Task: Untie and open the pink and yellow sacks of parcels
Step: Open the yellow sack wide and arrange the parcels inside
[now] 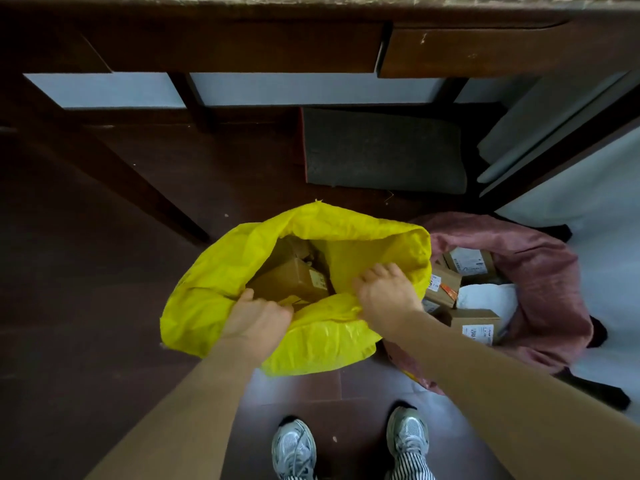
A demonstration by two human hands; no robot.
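The yellow sack stands on the dark floor in front of me with its mouth wide. Brown cardboard parcels show inside it. My left hand grips the near rim on the left. My right hand clutches the near rim further right, fingers curled over the edge. Right of it lies the pink sack, its mouth also spread, with several labelled brown boxes and a white soft packet inside. Neither hand touches the pink sack.
A dark wooden desk with a drawer spans the top, one leg slanting down at left. A grey mat lies behind the sacks. A white surface fills the right side. My two sneakers stand on the floor at the bottom.
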